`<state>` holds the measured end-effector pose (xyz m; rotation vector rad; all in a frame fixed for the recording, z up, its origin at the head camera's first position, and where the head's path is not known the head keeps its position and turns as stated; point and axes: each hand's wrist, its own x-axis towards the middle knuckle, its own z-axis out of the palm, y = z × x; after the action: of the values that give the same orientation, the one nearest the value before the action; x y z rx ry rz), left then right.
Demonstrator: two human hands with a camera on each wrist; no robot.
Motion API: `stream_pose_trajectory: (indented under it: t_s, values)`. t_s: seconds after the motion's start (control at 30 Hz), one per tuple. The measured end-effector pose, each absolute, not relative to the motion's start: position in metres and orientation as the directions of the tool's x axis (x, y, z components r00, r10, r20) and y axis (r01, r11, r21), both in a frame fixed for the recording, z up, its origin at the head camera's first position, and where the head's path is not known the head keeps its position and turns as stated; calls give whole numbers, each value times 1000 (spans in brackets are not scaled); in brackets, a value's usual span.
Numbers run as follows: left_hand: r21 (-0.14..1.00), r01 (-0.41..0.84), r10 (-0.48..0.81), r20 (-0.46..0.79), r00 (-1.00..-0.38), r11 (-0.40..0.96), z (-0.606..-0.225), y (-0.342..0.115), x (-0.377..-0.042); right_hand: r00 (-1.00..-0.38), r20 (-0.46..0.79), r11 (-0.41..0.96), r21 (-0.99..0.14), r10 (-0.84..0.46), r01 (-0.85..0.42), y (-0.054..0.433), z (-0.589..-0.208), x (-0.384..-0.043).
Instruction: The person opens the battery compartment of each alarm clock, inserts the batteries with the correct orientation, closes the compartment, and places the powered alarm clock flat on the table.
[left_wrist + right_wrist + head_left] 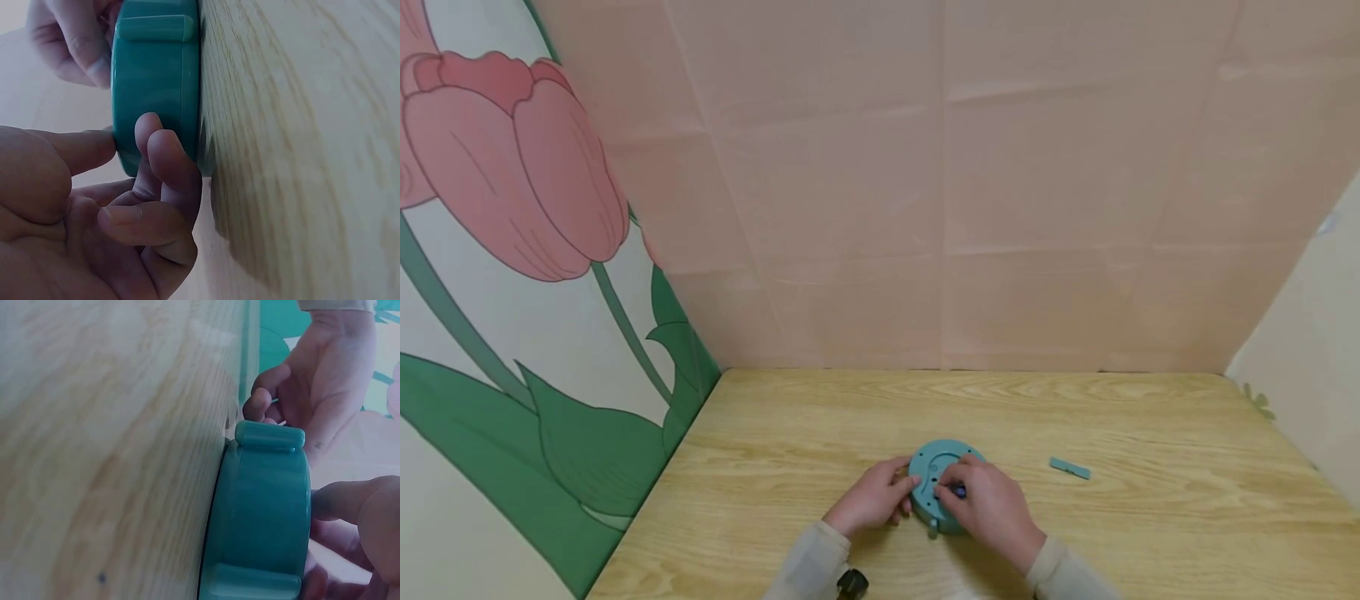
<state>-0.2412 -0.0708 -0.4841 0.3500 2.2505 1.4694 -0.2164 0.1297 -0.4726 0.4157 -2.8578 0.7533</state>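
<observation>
A round teal clock lies flat on the wooden table, its back with small holes and a curved groove facing up. My left hand holds its left edge, thumb on the top and fingers against the side wall. Over the clock's right half, my right hand pinches a small dark blue thing close to the back; its kind is mostly hidden by the fingers. In the right wrist view, two short ridges like feet stick out of the clock's side.
A narrow teal strip, like a battery cover, lies on the table to the right of the clock. A black object shows by the left sleeve. Behind the table hangs a pink cloth; a tulip-patterned wall stands at left.
</observation>
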Motion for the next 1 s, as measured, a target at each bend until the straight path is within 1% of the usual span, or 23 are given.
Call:
stream_pose_trajectory:
  t_s: [0.27,0.4,0.67,0.83,1.0]
  values:
    - [911,-34,424,-223,-877,410,-482,-71,-239,-990,140,863,-498,-13,-82,129,-472,-215]
    - [912,-27,422,-216,-881,410,-481,-70,-239,-992,123,874,-485,40,-25,130,-474,-216]
    - [911,-28,423,-218,-879,412,-482,-71,-239,-996,60,881,-472,60,24,131,-475,-216]
    - [911,-24,425,-215,-879,412,-482,-71,-239,-999,25,881,-473,42,25,131,-473,-215]
    - [911,-18,426,-211,-880,412,-482,-71,-240,-999,22,876,-482,29,15,130,-472,-216]
